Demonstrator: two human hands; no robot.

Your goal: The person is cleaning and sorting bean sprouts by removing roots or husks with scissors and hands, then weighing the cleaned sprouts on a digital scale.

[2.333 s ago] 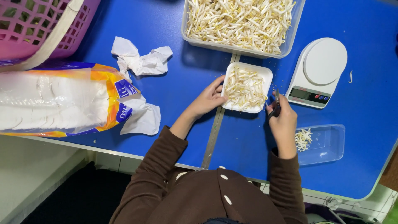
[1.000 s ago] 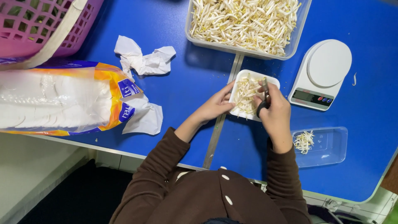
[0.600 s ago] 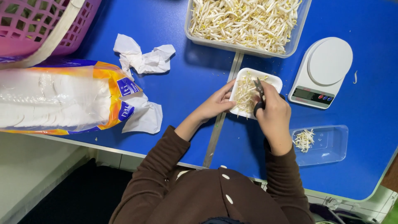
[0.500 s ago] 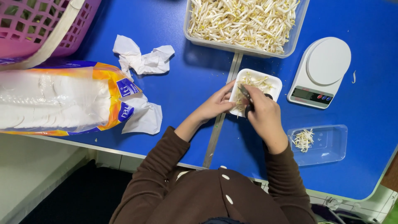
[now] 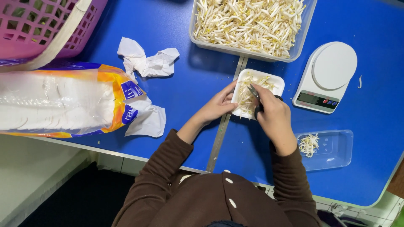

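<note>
Fingers: our right hand (image 5: pixel 273 115) clamped on small scissors (image 5: pixel 255 93), left hand (image 5: pixel 219 105) gripping the white tray (image 5: pixel 275 82) of sprouts | tray sits under both | risk – a slip tips it.

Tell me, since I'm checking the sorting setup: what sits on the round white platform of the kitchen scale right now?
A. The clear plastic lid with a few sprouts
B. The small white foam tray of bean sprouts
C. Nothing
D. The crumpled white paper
C: the white kitchen scale has a bare platform; the small white foam tray lies on the blue table beside it, steadied by the left hand.
</note>
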